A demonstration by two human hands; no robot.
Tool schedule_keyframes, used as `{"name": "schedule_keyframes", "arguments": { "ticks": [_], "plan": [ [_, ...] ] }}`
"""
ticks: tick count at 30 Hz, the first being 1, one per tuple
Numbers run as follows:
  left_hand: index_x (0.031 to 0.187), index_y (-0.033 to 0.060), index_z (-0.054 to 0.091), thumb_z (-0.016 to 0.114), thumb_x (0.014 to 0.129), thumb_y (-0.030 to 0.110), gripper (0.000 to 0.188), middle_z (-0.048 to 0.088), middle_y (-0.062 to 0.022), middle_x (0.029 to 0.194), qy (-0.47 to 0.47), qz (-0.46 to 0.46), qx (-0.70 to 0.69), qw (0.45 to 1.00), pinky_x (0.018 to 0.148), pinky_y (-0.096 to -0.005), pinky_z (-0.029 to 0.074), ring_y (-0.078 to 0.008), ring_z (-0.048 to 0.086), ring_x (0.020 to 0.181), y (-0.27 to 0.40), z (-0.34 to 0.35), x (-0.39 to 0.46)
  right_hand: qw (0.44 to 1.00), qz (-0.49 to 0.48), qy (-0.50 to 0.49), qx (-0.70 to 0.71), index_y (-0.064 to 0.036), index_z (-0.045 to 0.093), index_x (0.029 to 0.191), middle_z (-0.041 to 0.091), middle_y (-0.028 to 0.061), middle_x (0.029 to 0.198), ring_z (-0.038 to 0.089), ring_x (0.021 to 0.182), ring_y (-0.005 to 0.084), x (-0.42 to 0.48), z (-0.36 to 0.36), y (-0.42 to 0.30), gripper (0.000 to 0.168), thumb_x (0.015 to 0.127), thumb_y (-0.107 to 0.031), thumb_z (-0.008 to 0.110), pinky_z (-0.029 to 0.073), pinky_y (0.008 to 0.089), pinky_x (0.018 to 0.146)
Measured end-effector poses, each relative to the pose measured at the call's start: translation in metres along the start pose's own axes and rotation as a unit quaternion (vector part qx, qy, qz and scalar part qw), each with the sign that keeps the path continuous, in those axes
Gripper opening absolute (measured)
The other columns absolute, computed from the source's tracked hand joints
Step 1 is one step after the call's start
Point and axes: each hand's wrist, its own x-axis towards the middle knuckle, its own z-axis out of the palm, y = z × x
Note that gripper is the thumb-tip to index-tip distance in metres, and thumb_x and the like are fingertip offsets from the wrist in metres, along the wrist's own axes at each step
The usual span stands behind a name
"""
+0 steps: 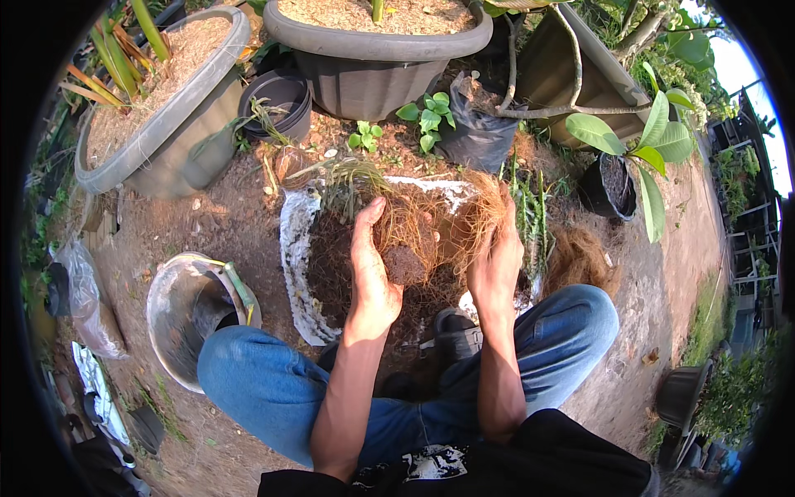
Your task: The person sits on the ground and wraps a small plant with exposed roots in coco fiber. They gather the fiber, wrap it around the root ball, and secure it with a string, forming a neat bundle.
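Observation:
My left hand [374, 273] grips a soil root ball [405, 265] from its left side, with brown coconut fibre [397, 223] around its upper part. Narrow, drooping leaves [354, 177] extend beyond it; whether they grow from this ball I cannot tell. In my right hand [499, 255] is a loose tuft of coconut fibre [487, 208], held up to the right of the ball. Beneath both hands lies a white, crumpled-looking sheet or sack [298, 267] bearing dark soil and fibre [332, 261]. Some fingers of both hands are hidden.
A worn bucket [180, 317] stands by my left knee. More loose fibre [577, 258] and spiny green stems [531, 217] lie to the right. Large planters [372, 81], nested black pots [279, 105] and a black plant bag [481, 130] border the far side. A small potted plant [612, 186] stands right.

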Motion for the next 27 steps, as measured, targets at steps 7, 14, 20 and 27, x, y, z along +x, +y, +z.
{"name": "schedule_keyframes", "arguments": {
  "ticks": [7, 14, 20, 27],
  "plan": [
    [0.115, 0.0089, 0.057, 0.054, 0.094, 0.034, 0.033, 0.061, -0.0032, 0.109, 0.063, 0.099, 0.115, 0.986, 0.091, -0.0318, 0.046, -0.0150, 0.058, 0.103, -0.025, -0.021, 0.017, 0.971, 0.069, -0.130, 0.190, 0.005, 0.051, 0.125, 0.057, 0.0193, 0.119, 0.053, 0.113, 0.0292, -0.013, 0.002, -0.011, 0.048, 0.104, -0.034, 0.033, 0.039, 0.0378, 0.099],
    [0.131, 0.0098, 0.049, 0.040, 0.099, 0.045, 0.048, 0.056, -0.0063, 0.124, 0.066, 0.111, 0.046, 0.991, 0.097, -0.0368, 0.044, -0.0199, 0.056, 0.110, -0.030, -0.024, 0.008, 0.941, -0.091, -0.278, 0.170, 0.001, 0.036, 0.141, 0.036, 0.0233, 0.145, 0.027, 0.139, 0.0380, -0.010, -0.004, -0.030, 0.066, 0.082, -0.010, 0.064, 0.026, 0.0429, 0.113],
    [0.129, 0.0095, 0.052, 0.040, 0.099, 0.046, 0.048, 0.059, -0.0092, 0.123, 0.054, 0.016, -0.064, 0.996, 0.096, -0.0419, 0.047, -0.0252, 0.057, 0.113, -0.012, -0.027, 0.010, 0.890, -0.138, -0.381, 0.208, -0.002, 0.023, 0.149, 0.023, 0.0227, 0.153, 0.007, 0.146, 0.0355, -0.001, -0.020, -0.036, 0.101, 0.059, -0.001, 0.069, 0.013, 0.0445, 0.117],
    [0.135, 0.0057, 0.045, 0.043, 0.100, 0.034, 0.045, 0.054, -0.0126, 0.130, -0.073, 0.101, 0.008, 0.992, 0.100, -0.0441, 0.047, -0.0276, 0.055, 0.118, -0.024, -0.054, 0.010, 0.809, 0.151, -0.192, 0.534, 0.002, 0.042, 0.138, 0.042, 0.0182, 0.143, 0.034, 0.138, 0.0277, 0.000, -0.020, -0.031, 0.055, 0.084, -0.001, 0.057, 0.028, 0.0386, 0.112]
  ]
}}
